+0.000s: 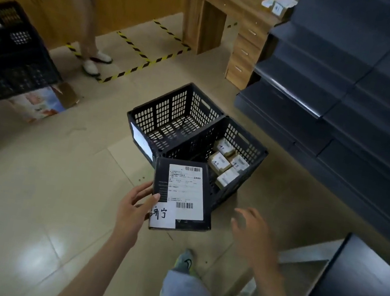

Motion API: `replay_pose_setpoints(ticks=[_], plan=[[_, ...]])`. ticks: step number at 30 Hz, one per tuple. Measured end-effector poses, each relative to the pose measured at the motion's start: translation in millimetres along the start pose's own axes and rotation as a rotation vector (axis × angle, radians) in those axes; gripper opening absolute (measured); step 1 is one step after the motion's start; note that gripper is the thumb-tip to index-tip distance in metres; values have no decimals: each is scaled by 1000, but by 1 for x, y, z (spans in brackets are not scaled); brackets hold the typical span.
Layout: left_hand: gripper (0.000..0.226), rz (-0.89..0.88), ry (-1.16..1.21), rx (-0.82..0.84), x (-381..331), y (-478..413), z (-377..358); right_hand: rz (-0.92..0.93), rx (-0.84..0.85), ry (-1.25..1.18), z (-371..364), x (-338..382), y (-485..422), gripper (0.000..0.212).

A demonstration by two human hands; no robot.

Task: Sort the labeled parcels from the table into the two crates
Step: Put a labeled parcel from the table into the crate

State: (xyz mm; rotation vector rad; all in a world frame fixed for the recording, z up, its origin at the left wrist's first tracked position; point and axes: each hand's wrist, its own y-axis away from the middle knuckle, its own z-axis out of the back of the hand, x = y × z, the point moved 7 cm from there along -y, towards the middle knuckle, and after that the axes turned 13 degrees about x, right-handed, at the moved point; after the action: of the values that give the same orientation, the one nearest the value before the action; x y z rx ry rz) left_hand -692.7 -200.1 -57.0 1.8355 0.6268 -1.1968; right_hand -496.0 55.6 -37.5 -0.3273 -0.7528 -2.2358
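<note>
Here left hand [134, 205] fingers pinch black parcel [161, 175], label [185, 190] print illegible; right hand [249, 230] fingers loose, blurred.

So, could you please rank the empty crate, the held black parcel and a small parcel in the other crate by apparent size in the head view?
1. Empty crate: largest.
2. Black parcel in the left hand: nearness to the camera enlarges it.
3. Small parcel in the other crate: smallest.
</note>
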Motion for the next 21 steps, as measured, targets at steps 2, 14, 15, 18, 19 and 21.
replay_pose_setpoints(ticks=[2, 14, 15, 18, 19, 21], plan=[[38, 25, -41, 22, -7, -43, -8, -18, -3, -36, 10, 0, -30, 32], [42, 122, -365, 267, -2, -295, -37, -173, -23, -22, 0, -6, -158, 24], [41, 148, -361, 286, 7, -316, -36, -218, 9, -39, -16, -15, -171, 21], [40, 218, -402, 392, 36, -375, -41, -321, 67, -36, -60, -42, -204, 22], [41, 231, -426, 425, 44, -390, -42, -365, 78, -21, -63, -40, -211, 23], [40, 246, -474, 482, 60, -417, -45, -447, 7, -25, -47, -25, -218, 15]])
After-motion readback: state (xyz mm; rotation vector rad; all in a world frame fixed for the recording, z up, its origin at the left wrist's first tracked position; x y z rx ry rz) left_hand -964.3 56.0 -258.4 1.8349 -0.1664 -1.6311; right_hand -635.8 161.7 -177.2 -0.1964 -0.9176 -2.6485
